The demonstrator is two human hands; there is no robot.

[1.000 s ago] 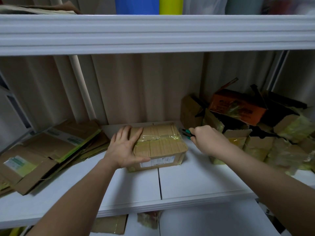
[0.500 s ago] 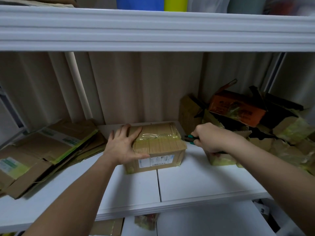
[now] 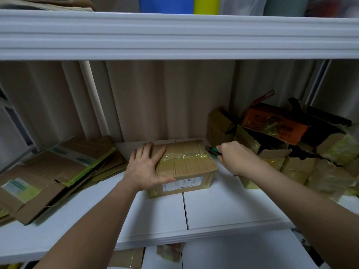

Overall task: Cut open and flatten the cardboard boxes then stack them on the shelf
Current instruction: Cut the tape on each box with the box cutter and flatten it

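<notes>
My left hand (image 3: 144, 168) lies with fingers (image 3: 147, 152) spread flat, pressing the taped box (image 3: 186, 167) mid-shelf (image 3: 223, 206). My right hand (image 3: 236, 158) grips the cutter (image 3: 212, 150) at the box's right end. The cardboard looks light and stiff with slick tape, so hold the bare cardboard.

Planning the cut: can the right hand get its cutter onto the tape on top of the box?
Probably yes. The right hand holds the cutter at the box right end, where the tape lies bare; the left hand covers only the left end.
</notes>
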